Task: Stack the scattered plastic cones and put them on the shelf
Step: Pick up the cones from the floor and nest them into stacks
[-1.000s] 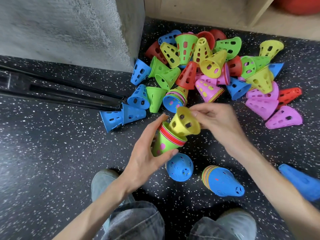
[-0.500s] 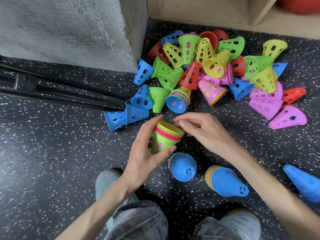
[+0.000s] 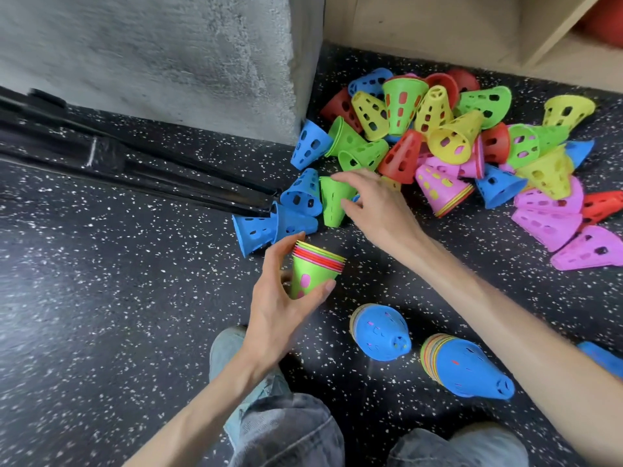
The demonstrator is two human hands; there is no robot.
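Observation:
My left hand grips a nested stack of cones, green outside with red, pink and yellow rims, held mouth up. My right hand is stretched forward with its fingers spread over a green cone at the near edge of the pile; nothing is held in it. Several loose cones in blue, green, yellow, red and pink lie scattered on the speckled floor behind. Two finished stacks with blue outer cones lie on their sides near my knees.
A grey concrete block stands at the left. Black metal bars lie along the floor at its foot. A pale wooden shelf unit runs along the back right. My shoes and jeans fill the lower middle. Another blue cone shows at the right edge.
The yellow cone has gone into the stack in my left hand. My right hand has let go and moved forward to the green cone in the pile.

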